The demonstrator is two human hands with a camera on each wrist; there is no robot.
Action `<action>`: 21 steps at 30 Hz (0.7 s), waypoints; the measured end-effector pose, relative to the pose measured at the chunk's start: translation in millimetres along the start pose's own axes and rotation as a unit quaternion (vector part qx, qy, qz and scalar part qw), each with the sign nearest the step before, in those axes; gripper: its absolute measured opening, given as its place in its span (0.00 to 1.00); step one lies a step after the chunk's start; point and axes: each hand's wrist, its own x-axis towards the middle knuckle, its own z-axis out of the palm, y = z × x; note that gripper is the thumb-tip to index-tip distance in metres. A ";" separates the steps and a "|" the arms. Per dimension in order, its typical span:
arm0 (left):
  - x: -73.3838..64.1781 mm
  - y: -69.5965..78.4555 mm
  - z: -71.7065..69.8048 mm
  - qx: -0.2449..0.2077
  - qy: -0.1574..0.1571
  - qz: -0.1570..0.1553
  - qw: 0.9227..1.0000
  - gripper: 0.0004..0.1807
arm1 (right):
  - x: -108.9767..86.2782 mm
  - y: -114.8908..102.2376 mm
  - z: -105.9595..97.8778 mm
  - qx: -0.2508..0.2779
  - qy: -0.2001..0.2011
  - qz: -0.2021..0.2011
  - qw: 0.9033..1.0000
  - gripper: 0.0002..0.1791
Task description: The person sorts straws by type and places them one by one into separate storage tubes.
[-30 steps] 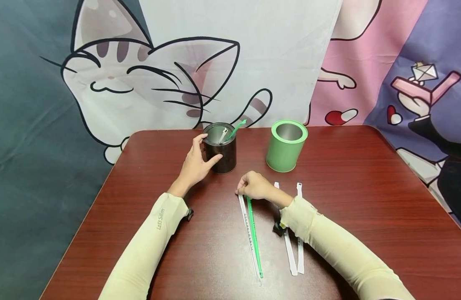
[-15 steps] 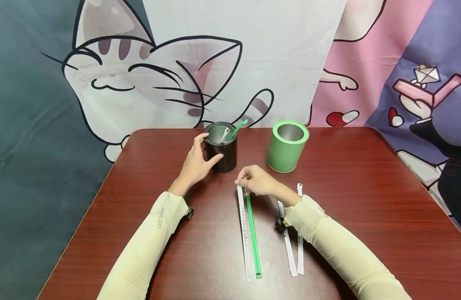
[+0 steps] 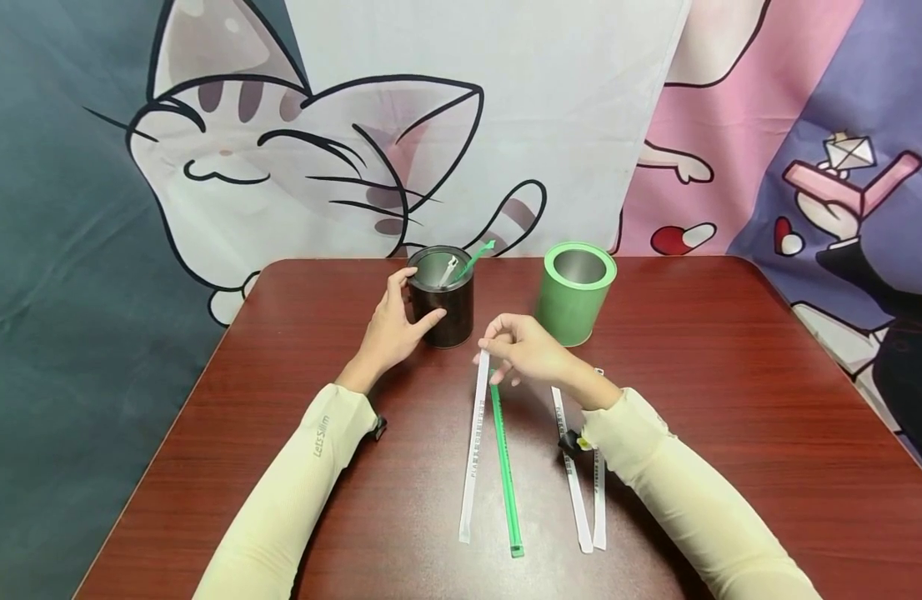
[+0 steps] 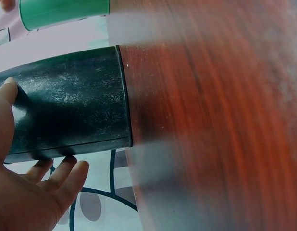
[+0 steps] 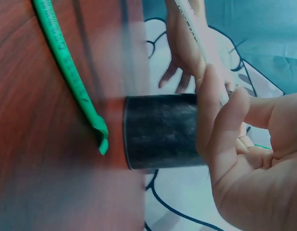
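My left hand (image 3: 389, 329) grips the black can (image 3: 448, 317) at the back of the table, thumb on its front and fingers along its left side. Inside the can stand a white straw (image 3: 449, 268) and a green straw (image 3: 478, 257), its end above the rim. Between thumb and fingers, my right hand (image 3: 528, 348) pinches the top of a white paper-wrapped straw (image 3: 473, 450), which hangs lengthwise toward me. A green wrapped straw (image 3: 507, 467) lies on the table just right of it. The right wrist view shows the green straw's twisted end (image 5: 101, 137).
A green can (image 3: 573, 304) stands at the back, right of the black one. Two more white wrapped straws, a left one (image 3: 573, 475) and a right one (image 3: 599, 500), lie partly under my right forearm. A printed cloth (image 3: 491, 133) hangs behind the table (image 3: 281, 467).
My right hand has lifted the white straw's top end and moved up toward the cans. The straw's lower end has swung left, away from the green straw. My left hand stays on the black can.
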 end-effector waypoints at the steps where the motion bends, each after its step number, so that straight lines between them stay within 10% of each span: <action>1: 0.1 0.0 -0.1 0.000 0.000 0.000 1.000 0.44 | -1.0 -1.6 -1.7 0.004 0.002 -0.010 1.000 0.10; 21: -1.1 0.6 -0.2 0.001 -0.002 -0.006 1.000 0.43 | -22.6 -29.7 -34.6 0.111 0.057 -0.099 0.987 0.09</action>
